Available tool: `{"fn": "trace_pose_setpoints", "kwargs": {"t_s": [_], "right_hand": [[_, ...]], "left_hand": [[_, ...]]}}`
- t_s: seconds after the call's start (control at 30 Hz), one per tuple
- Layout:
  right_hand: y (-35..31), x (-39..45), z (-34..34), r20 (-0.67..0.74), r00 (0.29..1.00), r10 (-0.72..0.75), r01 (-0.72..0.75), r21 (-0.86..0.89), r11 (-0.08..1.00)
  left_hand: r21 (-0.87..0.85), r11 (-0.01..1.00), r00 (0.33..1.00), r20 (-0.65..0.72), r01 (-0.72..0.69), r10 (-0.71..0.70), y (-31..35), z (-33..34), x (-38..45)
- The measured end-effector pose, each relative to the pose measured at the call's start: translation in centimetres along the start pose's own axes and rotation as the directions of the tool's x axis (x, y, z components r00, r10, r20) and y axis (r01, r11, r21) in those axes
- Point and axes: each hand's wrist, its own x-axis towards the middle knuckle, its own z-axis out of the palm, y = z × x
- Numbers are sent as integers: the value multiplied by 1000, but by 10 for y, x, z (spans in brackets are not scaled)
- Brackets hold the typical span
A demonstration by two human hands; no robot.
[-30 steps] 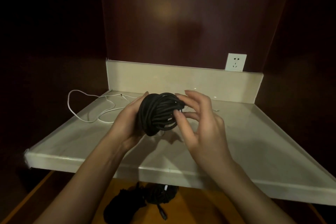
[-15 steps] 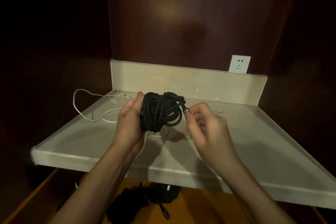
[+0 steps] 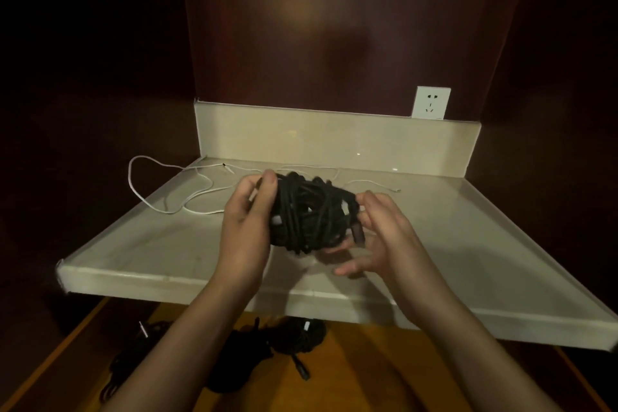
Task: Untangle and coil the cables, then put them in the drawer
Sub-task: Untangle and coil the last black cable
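- Black cable bundle (image 3: pixel 309 212): I see it held in the air above the middle of the worktop (image 3: pixel 167 244), nearer the front edge than the back wall; its long axis runs roughly left to right, spanning the gap between my two hands.
- Left hand (image 3: pixel 245 227): fingers and thumb curled round the left end of the bundle, gripping it firmly.
- Right hand (image 3: pixel 378 237): palm turned toward the bundle's right end, fingers spread and loosely cupped beneath it; a dark plug end (image 3: pixel 357 232) lies against them (blur hides whether anything is pinched, so I cannot tell).
- Key relation: the bundle lies directly between the hands, and the loose plug end sits on the right side, so I judge the right hand better placed to tuck it in.
- White cable (image 3: pixel 187 192): still uncoiled, sprawled over the back left corner, one loop hanging off the left edge.
- Drawer (image 3: pixel 384 375): open below the front edge, already holding dark coiled cables (image 3: pixel 267 348).
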Motion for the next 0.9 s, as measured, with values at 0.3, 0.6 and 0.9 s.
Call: {"fn": "trace_pose_setpoints", "kwargs": {"t_s": [0.3, 0.6, 0.9], "right_hand": [[61, -44, 0, -199, 945, -258, 226, -167, 960], [123, -87, -39, -159, 953, -258, 190, -349, 918], [152, -99, -77, -88, 979, 181, -202, -408, 890]], "left_hand": [[73, 997, 981, 192, 13, -27, -45, 3, -45], [263, 964, 881, 463, -36, -94, -103, -5, -84], [644, 702, 742, 623, -304, -249, -135, -13, -100]]}}
